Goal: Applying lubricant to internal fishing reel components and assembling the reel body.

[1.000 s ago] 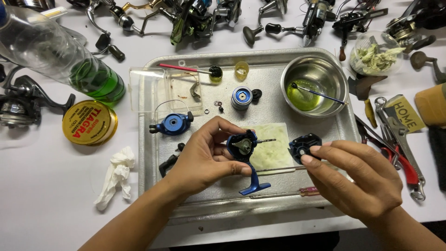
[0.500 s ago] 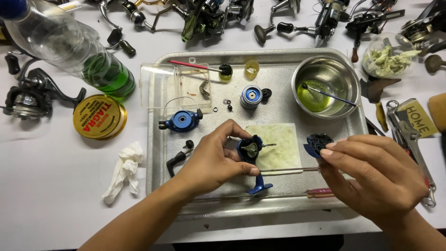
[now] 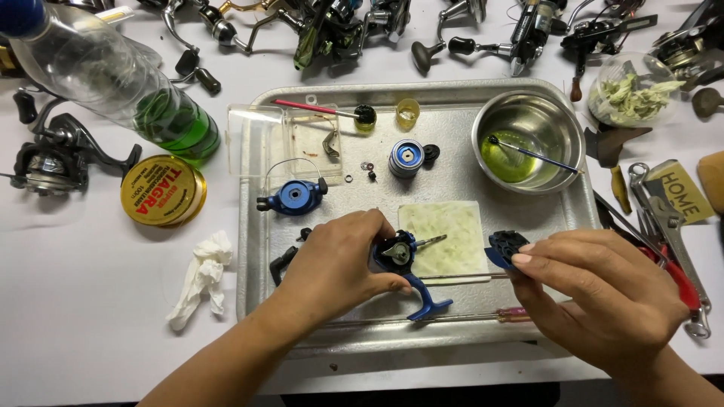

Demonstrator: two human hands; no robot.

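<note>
My left hand (image 3: 339,260) grips a blue and black fishing reel body (image 3: 400,256) over the metal tray (image 3: 452,94); its blue foot (image 3: 428,303) points down toward me. My right hand (image 3: 596,290) pinches a small dark blue side cover (image 3: 504,247) just right of the reel body, apart from it. A stained pale cloth pad (image 3: 445,235) lies on the tray between the two hands. A thin rod (image 3: 460,277) lies across the tray under my fingers.
On the tray: a blue rotor (image 3: 292,196), a blue spool (image 3: 407,157), a steel bowl (image 3: 562,124) of green liquid, a clear lid (image 3: 260,143). Left: a bottle (image 3: 113,83), a yellow tin (image 3: 162,191), crumpled tissue (image 3: 202,275). Right: wrenches (image 3: 671,226). Several reels (image 3: 339,22) at the back.
The view has shifted a little. My right hand has carried the dark cover slightly toward the reel body. My left hand keeps its hold on the reel body.
</note>
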